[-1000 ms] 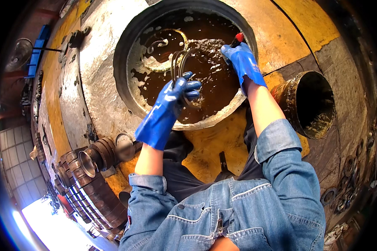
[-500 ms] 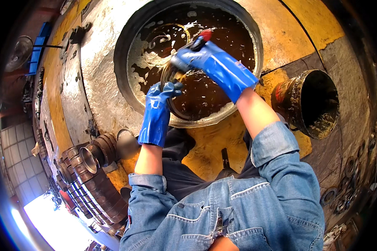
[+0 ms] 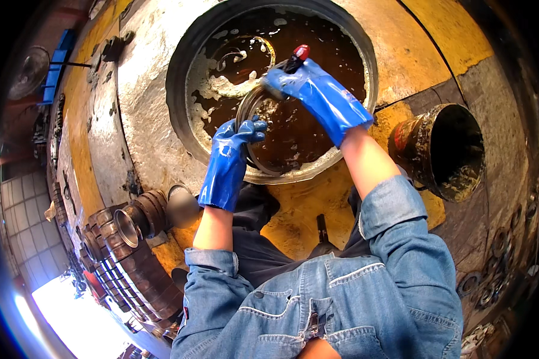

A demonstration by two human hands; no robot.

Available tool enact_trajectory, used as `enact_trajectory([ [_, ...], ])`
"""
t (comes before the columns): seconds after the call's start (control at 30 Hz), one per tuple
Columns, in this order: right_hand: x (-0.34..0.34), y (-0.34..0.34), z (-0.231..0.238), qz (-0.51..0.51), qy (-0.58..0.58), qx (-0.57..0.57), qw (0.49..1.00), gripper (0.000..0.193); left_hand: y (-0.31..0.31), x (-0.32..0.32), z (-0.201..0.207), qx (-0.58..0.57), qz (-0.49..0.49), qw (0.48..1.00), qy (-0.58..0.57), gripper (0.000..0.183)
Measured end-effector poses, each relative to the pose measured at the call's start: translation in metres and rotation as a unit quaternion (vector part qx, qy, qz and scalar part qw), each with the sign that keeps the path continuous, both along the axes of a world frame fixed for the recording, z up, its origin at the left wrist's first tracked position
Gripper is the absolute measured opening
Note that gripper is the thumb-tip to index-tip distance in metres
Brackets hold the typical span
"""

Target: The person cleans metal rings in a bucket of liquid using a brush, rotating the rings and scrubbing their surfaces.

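My left hand (image 3: 233, 143), in a blue rubber glove, has its fingers wrapped round the near left side of a metal ring (image 3: 244, 110). The ring is held tilted over a round tub (image 3: 177, 90) of brown, foamy liquid; its lower part is hard to tell from the liquid. My right hand (image 3: 290, 81), gloved the same way, is closed round a tool with a red-and-black handle (image 3: 299, 55) at the ring's far edge. The glove hides the tool's working end, so its kind cannot be told. A thin yellowish ring (image 3: 272, 52) shows in the liquid beyond.
A dirty bucket (image 3: 410, 143) lies tilted to the right of the tub, its mouth facing right. Stacked metal rings (image 3: 147, 218) stand at the left, near my left forearm. More rings (image 3: 468, 283) lie on the floor at the lower right. My legs straddle the tub's near side.
My right hand has shifted slightly right along the ring's far edge, its tool handle more upright. My left hand and the ring have moved a little to the right.
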State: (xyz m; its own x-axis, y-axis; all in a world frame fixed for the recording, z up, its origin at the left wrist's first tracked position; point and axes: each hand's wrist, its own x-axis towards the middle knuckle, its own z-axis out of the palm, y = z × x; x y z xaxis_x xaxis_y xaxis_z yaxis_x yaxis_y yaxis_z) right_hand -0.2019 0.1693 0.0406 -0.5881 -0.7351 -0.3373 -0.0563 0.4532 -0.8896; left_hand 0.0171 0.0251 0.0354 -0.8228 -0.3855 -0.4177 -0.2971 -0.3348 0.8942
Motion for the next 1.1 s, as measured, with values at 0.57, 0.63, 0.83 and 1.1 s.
enact_trajectory([
  [0.57, -0.031, 0.086, -0.027, -0.311, 0.085, 0.001, 0.946, 0.046, 0.044, -0.031, 0.004, 0.038, -0.158, 0.98, 0.11, 0.052],
  [0.63, -0.026, 0.089, -0.019, -0.29, 0.059, 0.038, 0.954, 0.047, 0.045, -0.028, 0.007, 0.058, -0.131, 0.988, 0.063, 0.058],
  [0.83, -0.028, 0.078, -0.036, -0.264, 0.022, 0.002, 0.964, 0.035, 0.003, -0.026, -0.008, 0.123, -0.065, 0.99, 0.011, 0.048],
  [1.1, 0.03, 0.001, 0.001, 0.003, -0.04, -0.177, 0.983, 0.036, 0.001, -0.008, -0.009, -0.019, 0.04, 0.998, 0.032, 0.032],
])
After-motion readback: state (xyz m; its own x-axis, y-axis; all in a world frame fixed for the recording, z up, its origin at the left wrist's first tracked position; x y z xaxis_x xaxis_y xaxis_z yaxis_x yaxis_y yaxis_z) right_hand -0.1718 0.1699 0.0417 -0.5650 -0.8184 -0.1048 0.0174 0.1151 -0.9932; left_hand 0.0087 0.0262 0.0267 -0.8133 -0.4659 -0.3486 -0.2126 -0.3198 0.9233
